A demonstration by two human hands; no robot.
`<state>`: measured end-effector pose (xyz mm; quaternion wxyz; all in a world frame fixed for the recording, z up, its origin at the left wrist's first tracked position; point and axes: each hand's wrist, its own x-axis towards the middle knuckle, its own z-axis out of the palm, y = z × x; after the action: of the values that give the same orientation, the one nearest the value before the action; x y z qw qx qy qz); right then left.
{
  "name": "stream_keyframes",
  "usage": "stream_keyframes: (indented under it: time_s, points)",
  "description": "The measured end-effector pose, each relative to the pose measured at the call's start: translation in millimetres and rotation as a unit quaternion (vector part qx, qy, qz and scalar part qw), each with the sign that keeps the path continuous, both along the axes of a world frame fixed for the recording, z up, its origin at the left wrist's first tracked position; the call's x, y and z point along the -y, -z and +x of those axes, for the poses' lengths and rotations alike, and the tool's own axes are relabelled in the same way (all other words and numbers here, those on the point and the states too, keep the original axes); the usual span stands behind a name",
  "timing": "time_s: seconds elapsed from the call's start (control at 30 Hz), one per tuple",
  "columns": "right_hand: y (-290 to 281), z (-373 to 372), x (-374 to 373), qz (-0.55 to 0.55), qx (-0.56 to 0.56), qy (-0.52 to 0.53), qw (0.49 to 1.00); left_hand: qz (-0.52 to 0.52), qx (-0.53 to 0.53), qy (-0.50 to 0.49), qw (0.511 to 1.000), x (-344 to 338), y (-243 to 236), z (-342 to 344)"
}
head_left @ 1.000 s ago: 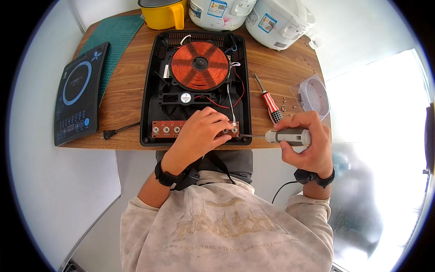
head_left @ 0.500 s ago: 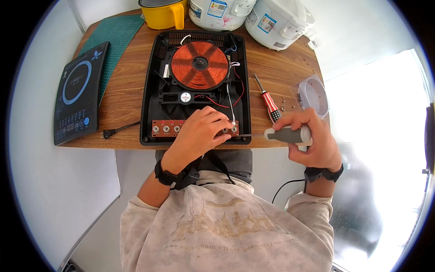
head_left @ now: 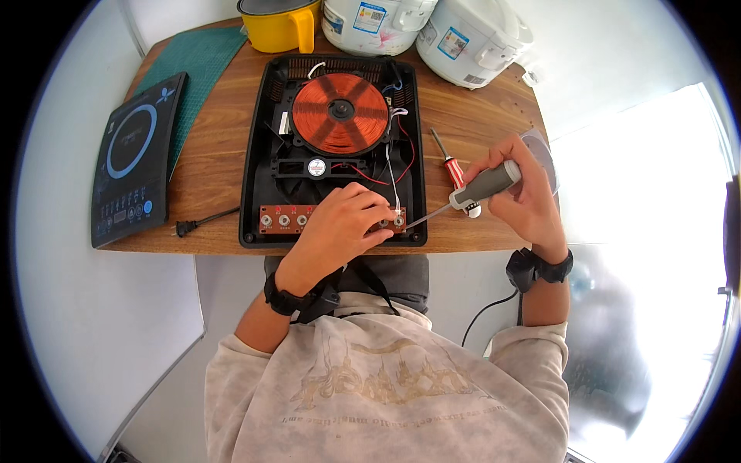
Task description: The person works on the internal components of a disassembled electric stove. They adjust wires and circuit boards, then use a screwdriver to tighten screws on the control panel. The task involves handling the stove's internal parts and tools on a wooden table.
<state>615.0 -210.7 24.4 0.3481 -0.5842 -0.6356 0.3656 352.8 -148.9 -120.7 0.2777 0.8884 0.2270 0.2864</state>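
Note:
In front of me lies the open black base of an induction cooker (head_left: 255, 185), with a round copper coil (head_left: 328, 123) inside. A brown control circuit board (head_left: 287, 209) with round buttons runs along its near edge. My left hand (head_left: 340, 220) is closed on the board's right part, thumb and fingertips beside the white plug, hiding the board's middle. My right hand (head_left: 529, 193) grips a grey-handled screwdriver (head_left: 488, 185), tilted with its handle up to the right. The shaft's tip meets the right end of the board.
A red-and-white striped screwdriver (head_left: 453, 171) lies right of the base, partly hidden. A clear plastic dish (head_left: 544, 150) sits behind my right hand. The black glass cooker top (head_left: 131, 154) and a plug (head_left: 185, 228) are at left. White rice cookers (head_left: 471, 46) and a yellow pot (head_left: 279, 31) stand behind.
My right hand has moved up and away from me, tilting the screwdriver from nearly level to a steeper slant, its tip still at the board's right end. My left hand has stayed put.

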Motion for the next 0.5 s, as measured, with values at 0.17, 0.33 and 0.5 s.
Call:
stream_keyframes:
  time_s: [0.17,0.33,0.5]
  points:
    - [-4,-4,-2,0.006,0.019,-0.004,1.0,-0.002,0.006,0.002,1.0,1,0,-2]
    - [-7,-9,0,0.049,0.059,-0.073,0.994,-0.003,0.001,0.0,1.0,-2,-1,-4]
    - [-13,-10,3,0.1,0.083,-0.134,0.982,0.004,0.007,0.004,1.0,-2,1,-3]
